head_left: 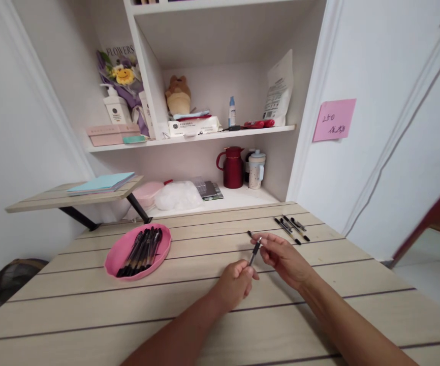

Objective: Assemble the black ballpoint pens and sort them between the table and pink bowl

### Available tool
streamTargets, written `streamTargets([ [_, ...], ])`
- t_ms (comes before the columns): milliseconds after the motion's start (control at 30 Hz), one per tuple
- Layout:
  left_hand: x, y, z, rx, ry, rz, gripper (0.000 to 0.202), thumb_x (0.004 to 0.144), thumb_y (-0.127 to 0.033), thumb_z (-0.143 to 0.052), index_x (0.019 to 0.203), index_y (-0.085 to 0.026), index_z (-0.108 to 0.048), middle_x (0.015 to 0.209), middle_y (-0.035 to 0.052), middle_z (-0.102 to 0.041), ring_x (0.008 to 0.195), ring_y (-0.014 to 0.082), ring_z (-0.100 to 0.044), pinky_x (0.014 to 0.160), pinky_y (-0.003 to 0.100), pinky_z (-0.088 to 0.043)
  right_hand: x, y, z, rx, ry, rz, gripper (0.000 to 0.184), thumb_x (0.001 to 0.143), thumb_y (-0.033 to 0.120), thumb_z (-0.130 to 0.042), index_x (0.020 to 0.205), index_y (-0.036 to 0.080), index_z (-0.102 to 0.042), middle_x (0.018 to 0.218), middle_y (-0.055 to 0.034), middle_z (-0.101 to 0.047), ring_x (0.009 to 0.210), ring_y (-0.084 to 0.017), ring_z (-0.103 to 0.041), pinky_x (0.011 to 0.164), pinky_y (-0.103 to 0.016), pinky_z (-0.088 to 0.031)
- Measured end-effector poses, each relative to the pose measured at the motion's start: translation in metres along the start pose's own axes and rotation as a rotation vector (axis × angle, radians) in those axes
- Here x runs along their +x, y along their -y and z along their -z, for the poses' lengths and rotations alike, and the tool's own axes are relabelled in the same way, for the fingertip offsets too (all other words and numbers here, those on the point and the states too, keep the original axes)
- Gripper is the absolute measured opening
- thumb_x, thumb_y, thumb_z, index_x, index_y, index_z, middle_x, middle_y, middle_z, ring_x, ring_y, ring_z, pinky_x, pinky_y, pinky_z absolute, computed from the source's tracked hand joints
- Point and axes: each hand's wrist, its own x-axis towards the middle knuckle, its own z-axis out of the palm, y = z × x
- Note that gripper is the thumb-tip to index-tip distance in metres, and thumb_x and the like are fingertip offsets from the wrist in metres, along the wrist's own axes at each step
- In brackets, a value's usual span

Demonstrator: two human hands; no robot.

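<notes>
Pale wood-plank tabletop before white built-in shelving; round pink plastic tray of slim dark pens at left, loose black-ended pens at far right. Your left hand grips clear-barrelled, black-gripped pen, tilted tip-up above tabletop's middle; your right hand, fingers bent, at pen's tip, its pinch unclear.

Your left forearm reaches forward and to the right, your left hand closed with its thumb against curled fingers. Your right forearm angles inward, your right hand just beside the left, its fingers extended leftward.
</notes>
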Motion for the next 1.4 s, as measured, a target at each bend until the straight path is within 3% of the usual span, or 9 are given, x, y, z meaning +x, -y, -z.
streamTargets([
  [133, -0.0002, 0.0003, 0.0003, 0.006, 0.009, -0.006, 0.029, 0.079, -0.043, -0.041, 0.075, -0.016, -0.05, 0.039, -0.0087, -0.037, 0.032, 0.0036, -0.024, 0.038, 0.018, -0.017, 0.0004, -0.0009, 0.0003, 0.006, -0.041, -0.011, 0.029, 0.059, 0.038, -0.072, 0.066, 0.017, -0.053, 0.046, 0.0061, -0.041, 0.042, -0.005, -0.03, 0.041, -0.02, -0.016],
  [267, 0.0009, 0.0018, 0.0008, 0.006, 0.005, 0.01, 0.028, 0.079, -0.042, -0.041, 0.075, -0.016, -0.05, 0.039, -0.0087, -0.037, 0.032, 0.0037, -0.023, 0.039, 0.019, -0.017, 0.0006, -0.0015, 0.0006, 0.039, 0.004, -0.026, 0.029, 0.06, 0.038, -0.07, 0.075, 0.018, -0.056, 0.064, 0.0005, -0.056, 0.043, -0.004, -0.032, 0.04, -0.021, -0.018],
  [433, 0.0013, 0.0012, 0.0007, 0.023, 0.009, 0.002, 0.026, 0.08, -0.039, -0.038, 0.075, -0.016, -0.049, 0.039, -0.009, -0.037, 0.031, 0.0036, -0.023, 0.038, 0.019, -0.017, 0.001, -0.0027, 0.0016, 0.078, -0.017, -0.019, 0.024, 0.06, 0.032, -0.072, 0.066, 0.017, -0.054, 0.046, 0.006, -0.042, 0.041, -0.004, -0.03, 0.04, -0.02, -0.016],
  [600, 0.0004, -0.0009, -0.0002, 0.035, 0.013, 0.005, 0.024, 0.081, -0.037, -0.037, 0.074, -0.017, -0.048, 0.037, -0.0096, -0.035, 0.03, 0.0034, -0.021, 0.038, 0.019, -0.017, 0.0012, -0.0029, 0.0027, 0.101, 0.02, -0.014, 0.023, 0.064, 0.033, -0.068, 0.078, 0.017, -0.059, 0.071, -0.001, -0.059, 0.043, -0.003, -0.032, 0.04, -0.02, -0.016],
  [767, -0.0002, -0.0018, 0.0002, 0.055, 0.02, 0.01, 0.025, 0.081, -0.037, -0.036, 0.076, -0.016, -0.048, 0.038, -0.0094, -0.036, 0.03, 0.0033, -0.022, 0.038, 0.019, -0.017, 0.0014, -0.0045, 0.0036, 0.078, -0.011, -0.009, 0.019, 0.065, 0.031, -0.068, 0.071, 0.016, -0.058, 0.045, 0.0058, -0.041, 0.042, -0.004, -0.029, 0.04, -0.02, -0.015],
  [933, -0.0007, -0.0033, 0.0004, 0.058, 0.023, 0.021, 0.026, 0.081, -0.039, -0.037, 0.076, -0.016, -0.048, 0.038, -0.0096, -0.036, 0.031, 0.0034, -0.023, 0.039, 0.018, -0.018, 0.0011, -0.003, 0.0029, 0.093, 0.02, -0.004, 0.026, 0.062, 0.035, -0.069, 0.077, 0.016, -0.061, 0.07, -0.0021, -0.06, 0.043, -0.004, -0.033, 0.039, -0.021, -0.016],
  [1100, -0.0008, -0.0036, 0.0006, 0.065, 0.031, 0.015, 0.03, 0.08, -0.043, -0.038, 0.077, -0.015, -0.048, 0.039, -0.0096, -0.036, 0.032, 0.0033, -0.024, 0.039, 0.018, -0.018, 0.0015, -0.0039, 0.0032, 0.071, -0.008, 0.01, 0.018, 0.064, 0.031, -0.069, 0.07, 0.016, -0.061, 0.046, 0.0048, -0.043, 0.042, -0.004, -0.03, 0.04, -0.021, -0.015],
  [1267, -0.0003, -0.0028, 0.0008, 0.055, 0.025, 0.017, 0.026, 0.081, -0.039, -0.036, 0.076, -0.016, -0.048, 0.039, -0.0097, -0.036, 0.031, 0.0035, -0.023, 0.039, 0.018, -0.019, 0.0019, -0.0044, 0.0038, 0.098, 0.008, 0.03, 0.022, 0.065, 0.033, -0.067, 0.078, 0.017, -0.063, 0.073, -0.0022, -0.059, 0.045, -0.004, -0.033, 0.04, -0.022, -0.016],
  [1400, -0.0001, -0.0016, 0.001, 0.049, 0.025, 0.019, 0.025, 0.081, -0.038, -0.036, 0.077, -0.016, -0.048, 0.039, -0.0097, -0.036, 0.031, 0.0034, -0.023, 0.039, 0.018, -0.018, 0.003, -0.0061, 0.0053, 0.09, -0.015, 0.015, 0.019, 0.062, 0.028, -0.07, 0.076, 0.016, -0.063, 0.052, 0.0037, -0.048, 0.045, -0.004, -0.033, 0.041, -0.021, -0.016],
])
